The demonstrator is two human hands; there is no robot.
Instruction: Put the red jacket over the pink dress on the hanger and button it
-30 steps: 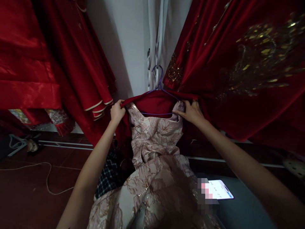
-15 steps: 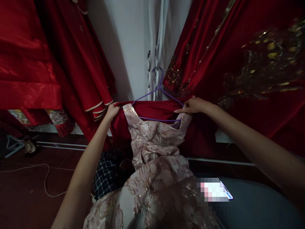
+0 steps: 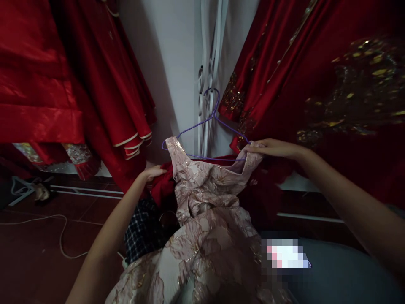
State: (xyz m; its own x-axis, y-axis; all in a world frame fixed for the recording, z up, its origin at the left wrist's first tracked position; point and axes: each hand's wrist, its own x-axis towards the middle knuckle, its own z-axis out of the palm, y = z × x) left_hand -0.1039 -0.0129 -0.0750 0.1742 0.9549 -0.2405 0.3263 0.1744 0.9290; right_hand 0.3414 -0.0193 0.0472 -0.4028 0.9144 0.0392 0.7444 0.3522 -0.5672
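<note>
A pale pink floral brocade dress (image 3: 205,211) hangs from a purple wire hanger (image 3: 207,126) in front of me. My right hand (image 3: 268,147) pinches the dress's right shoulder strap together with the hanger's right end. My left hand (image 3: 153,173) is lower down, closed on a dark red garment (image 3: 163,185) that lies behind the pink dress. The hanger's left end is bare, with the dress's left strap just below it.
Red gowns hang at the left (image 3: 63,84) and right (image 3: 316,84), the right one with gold embroidery. A white wall (image 3: 177,63) is behind. A checked cloth (image 3: 142,232) lies below, a white cable (image 3: 63,240) crosses the dark red floor, and a blurred lit phone (image 3: 284,253) rests on a grey surface.
The red garment has come off the hanger and dropped; my left hand moved down with it. My right hand shifted slightly right, still at the hanger's end.
</note>
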